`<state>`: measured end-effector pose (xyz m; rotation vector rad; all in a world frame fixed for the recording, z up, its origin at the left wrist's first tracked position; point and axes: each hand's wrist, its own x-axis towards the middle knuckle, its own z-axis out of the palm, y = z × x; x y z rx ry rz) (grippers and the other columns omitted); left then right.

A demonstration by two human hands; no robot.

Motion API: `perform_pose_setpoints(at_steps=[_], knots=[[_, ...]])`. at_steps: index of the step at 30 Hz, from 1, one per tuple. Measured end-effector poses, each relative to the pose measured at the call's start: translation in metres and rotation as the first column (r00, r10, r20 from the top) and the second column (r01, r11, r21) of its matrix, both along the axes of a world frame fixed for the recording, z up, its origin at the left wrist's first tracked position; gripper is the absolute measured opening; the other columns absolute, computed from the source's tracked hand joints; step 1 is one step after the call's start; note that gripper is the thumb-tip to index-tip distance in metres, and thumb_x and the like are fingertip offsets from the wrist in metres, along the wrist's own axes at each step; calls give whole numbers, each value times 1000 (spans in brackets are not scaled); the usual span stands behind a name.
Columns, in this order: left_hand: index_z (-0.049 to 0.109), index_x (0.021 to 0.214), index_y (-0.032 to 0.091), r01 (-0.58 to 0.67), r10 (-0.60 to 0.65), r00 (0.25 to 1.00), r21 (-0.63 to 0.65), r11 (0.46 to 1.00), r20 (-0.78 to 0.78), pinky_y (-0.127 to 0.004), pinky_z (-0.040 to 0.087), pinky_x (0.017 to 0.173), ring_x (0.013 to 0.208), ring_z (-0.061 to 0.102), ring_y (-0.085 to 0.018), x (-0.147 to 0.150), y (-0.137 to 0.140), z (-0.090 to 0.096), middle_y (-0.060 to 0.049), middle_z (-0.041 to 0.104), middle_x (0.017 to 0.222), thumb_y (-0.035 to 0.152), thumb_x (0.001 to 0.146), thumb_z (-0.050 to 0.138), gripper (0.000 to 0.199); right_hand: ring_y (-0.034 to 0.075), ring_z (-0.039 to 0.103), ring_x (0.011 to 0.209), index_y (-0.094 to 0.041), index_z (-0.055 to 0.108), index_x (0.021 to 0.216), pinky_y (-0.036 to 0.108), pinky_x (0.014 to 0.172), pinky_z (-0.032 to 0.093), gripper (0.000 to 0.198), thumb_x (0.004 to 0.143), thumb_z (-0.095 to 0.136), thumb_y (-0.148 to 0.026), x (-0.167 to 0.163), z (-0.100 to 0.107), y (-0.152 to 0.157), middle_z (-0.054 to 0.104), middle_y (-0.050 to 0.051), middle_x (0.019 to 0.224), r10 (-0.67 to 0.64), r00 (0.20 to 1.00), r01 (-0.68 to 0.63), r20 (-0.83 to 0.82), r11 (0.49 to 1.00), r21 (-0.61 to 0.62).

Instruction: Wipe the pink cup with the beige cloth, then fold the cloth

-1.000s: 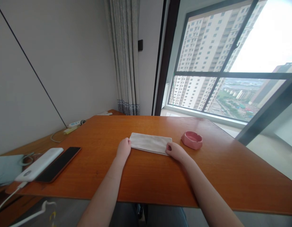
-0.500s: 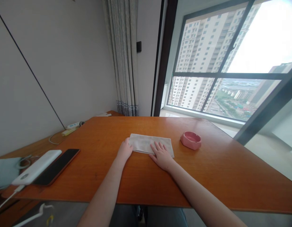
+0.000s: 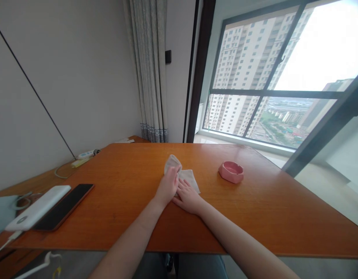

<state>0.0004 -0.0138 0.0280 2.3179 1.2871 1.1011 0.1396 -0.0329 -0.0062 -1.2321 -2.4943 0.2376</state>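
A light grey cloth (image 3: 190,179) lies on the wooden table, its left part lifted and folded over toward the right. My left hand (image 3: 168,185) pinches that raised part between closed fingers. Close against it, my right hand (image 3: 189,197) rests on the cloth with its fingers stretched out flat. The two hands meet, so some of the cloth between them is hidden.
To the right stands a pink ashtray (image 3: 231,172) on the table (image 3: 254,217). At the left lie a black phone (image 3: 64,207) and a white power bank (image 3: 38,207) with a cable. A power strip (image 3: 85,155) sits by the wall, and a window (image 3: 271,93) is beyond.
My left hand has moved right, carrying the cloth's left end up and over toward my right hand. The cloth, stretched flat before, now covers less of the table. My view has shifted slightly.
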Motion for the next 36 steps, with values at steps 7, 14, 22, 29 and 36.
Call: perform_pose_setpoints(at_steps=[7, 14, 22, 29, 36], knots=[[41, 130, 19, 188, -190, 981, -55, 981, -32, -36, 31, 108, 124, 42, -20, 1, -1, -20, -9, 47, 133, 22, 84, 46, 47, 19, 60, 83, -18, 65, 84, 29, 78, 43, 19, 76, 47, -18, 20, 17, 4, 68, 6, 89, -58, 962, 32, -266, 994, -101], [46, 129, 17, 149, -179, 956, -141, 979, -232, -40, 27, 110, 130, 35, -22, -1, 5, -36, -8, 43, 139, 18, 80, 46, 49, 16, 58, 54, -20, 54, 92, 26, 52, 43, 28, 86, 31, -36, 58, 6, 33, 65, 0, 69, -547, 585, 350, -599, 836, -422], [44, 132, 17, 140, -202, 912, -192, 971, -356, -37, 20, 113, 134, 28, -18, 0, 2, -31, -7, 38, 143, 4, 72, 36, 62, 15, 55, 63, -20, 52, 111, 25, 60, 40, 38, 75, 52, -32, 56, -5, 35, 58, -1, 73, -518, 746, 443, -418, 855, -269], [36, 137, 22, 66, -169, 888, -246, 967, -427, -44, 11, 113, 138, 18, -19, -3, 3, -32, -4, 28, 149, 10, 72, 39, 66, 12, 51, 58, -20, 57, 99, 22, 56, 38, 29, 72, 47, -23, 61, 11, 29, 51, -3, 69, -518, 716, 465, -468, 854, -234], [37, 136, 24, 43, -176, 872, -287, 957, -456, -46, 10, 113, 139, 17, -20, -5, 2, -30, -5, 25, 150, 17, 77, 37, 60, 9, 44, 50, -19, 60, 83, 20, 49, 29, 17, 70, 49, -18, 64, 12, 27, 46, -5, 60, -519, 823, 425, -231, 832, -356]])
